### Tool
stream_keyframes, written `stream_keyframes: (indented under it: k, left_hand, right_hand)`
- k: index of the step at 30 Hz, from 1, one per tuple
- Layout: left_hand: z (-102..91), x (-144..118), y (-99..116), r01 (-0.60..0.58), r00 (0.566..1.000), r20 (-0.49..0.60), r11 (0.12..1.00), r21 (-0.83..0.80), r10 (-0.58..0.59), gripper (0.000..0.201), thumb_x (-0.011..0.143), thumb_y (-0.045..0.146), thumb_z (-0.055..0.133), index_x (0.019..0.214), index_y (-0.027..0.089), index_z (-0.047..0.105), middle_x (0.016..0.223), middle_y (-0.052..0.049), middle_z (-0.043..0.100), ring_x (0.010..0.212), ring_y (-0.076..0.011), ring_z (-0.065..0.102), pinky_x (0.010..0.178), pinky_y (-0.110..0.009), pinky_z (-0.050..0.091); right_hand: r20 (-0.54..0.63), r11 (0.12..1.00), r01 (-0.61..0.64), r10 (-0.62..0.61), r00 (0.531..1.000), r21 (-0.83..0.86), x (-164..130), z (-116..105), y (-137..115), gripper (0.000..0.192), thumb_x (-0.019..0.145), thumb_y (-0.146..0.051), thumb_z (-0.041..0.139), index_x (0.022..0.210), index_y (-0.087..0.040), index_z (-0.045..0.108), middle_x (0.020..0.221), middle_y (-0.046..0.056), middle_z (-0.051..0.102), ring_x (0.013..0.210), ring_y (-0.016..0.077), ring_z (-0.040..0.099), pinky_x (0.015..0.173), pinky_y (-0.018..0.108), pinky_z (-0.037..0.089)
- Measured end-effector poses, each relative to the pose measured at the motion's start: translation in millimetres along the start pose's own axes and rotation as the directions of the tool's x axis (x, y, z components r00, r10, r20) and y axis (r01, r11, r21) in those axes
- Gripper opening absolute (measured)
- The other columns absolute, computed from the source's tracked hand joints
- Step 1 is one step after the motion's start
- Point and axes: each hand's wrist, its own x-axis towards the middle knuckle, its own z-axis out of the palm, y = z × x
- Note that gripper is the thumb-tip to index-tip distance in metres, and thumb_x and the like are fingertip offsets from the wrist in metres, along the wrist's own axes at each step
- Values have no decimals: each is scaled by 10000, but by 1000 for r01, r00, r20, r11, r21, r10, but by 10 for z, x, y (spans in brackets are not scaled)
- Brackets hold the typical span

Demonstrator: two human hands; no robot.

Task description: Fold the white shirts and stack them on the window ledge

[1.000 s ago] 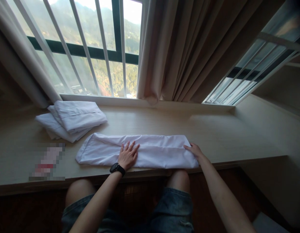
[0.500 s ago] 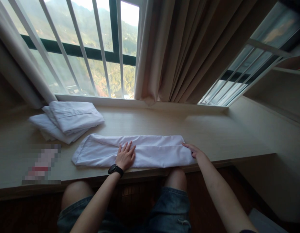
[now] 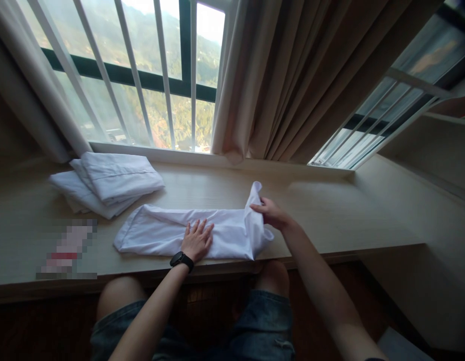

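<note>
A white cloth garment (image 3: 157,233), folded into a long strip, lies along the front of the desk. Its exact kind does not show. My left hand (image 3: 197,239), with a black watch on the wrist, rests flat on the middle of the strip, fingers spread. At the strip's right end my right hand (image 3: 272,211) grips the edge and holds it raised, bent over toward the left. The lifted part stands up in a loose curl; part of the right fingers is hidden behind it.
A stack of folded white cloth (image 3: 118,180) sits at the back left by the window. In front of it lies a blurred-out pinkish item (image 3: 69,248). Curtains (image 3: 292,75) hang behind the desk (image 3: 330,215), whose front edge runs above my knees.
My right hand has lifted the right end of the white garment and carried it up and to the left. My left hand stays flat on the cloth.
</note>
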Motion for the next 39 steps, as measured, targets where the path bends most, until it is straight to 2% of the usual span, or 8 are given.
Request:
stream_keyframes:
  k: [2,4,7,12,15,23,31,39]
  left_hand:
    - [5,-4,-12,-2,1000,2,1000,10,2,512,993,422,386,1493,345,470,1600,-43,386,1485,-323,303,1218,-585,120]
    - [14,-8,-37,-21,999,30,999,27,20,507,992,400,395,1474,291,506,1578,-75,421,1488,-328,298,1219,-581,132]
    - [34,-11,-84,-51,995,86,997,55,46,472,985,331,401,1394,194,595,1510,-133,500,1499,-327,280,1227,-567,132]
    - [47,-13,-112,-54,997,61,997,49,51,462,989,290,382,1377,182,609,1488,-138,522,1499,-321,283,1232,-562,128]
    - [30,-16,-103,-51,997,56,998,24,49,460,993,309,386,1371,179,614,1477,-135,533,1491,-332,294,1227,-570,140]
    - [-19,-13,-111,-36,993,115,999,2,36,441,983,271,380,1325,188,645,1482,-130,526,1498,-317,278,1231,-556,141]
    - [-52,-3,-109,-18,992,122,999,-40,23,425,995,274,365,1325,234,631,1458,-84,548,1498,-305,279,1230,-544,140]
    - [-10,7,-99,26,996,89,989,-143,-13,483,978,260,386,1422,134,531,1488,-150,521,1502,-307,288,1237,-561,122]
  right_hand:
    - [-77,1000,-18,17,997,-13,171,577,168,574,758,-462,820,1181,-227,512,822,11,665,625,195,664,477,323,576]
    - [56,994,-103,104,993,-16,273,1061,382,565,789,-478,788,1193,-222,487,753,3,652,598,201,673,490,342,586]
    - [136,995,-13,26,990,-97,253,1425,644,389,891,-467,659,1152,-202,547,811,40,688,718,211,723,661,379,625]
    - [8,643,320,-438,899,-695,5,1380,914,416,954,-394,542,1318,-203,609,1410,118,586,1389,297,467,1167,520,363]
    - [111,435,331,-458,882,-837,-109,1402,1058,617,929,-485,581,1461,-181,509,1569,141,404,1519,345,219,1224,590,185]
    - [391,276,520,-409,825,-808,-336,1644,1215,1075,703,-329,767,1611,-197,209,1675,135,75,1548,357,7,1225,601,109]
    - [171,355,407,-539,824,-842,-410,1823,1279,922,734,-90,536,1601,-112,223,1671,158,28,1553,309,47,1229,544,194]
    - [36,465,309,-508,860,-829,-255,1847,1248,582,934,-149,358,1501,-36,424,1508,178,476,1434,262,421,1205,475,321]
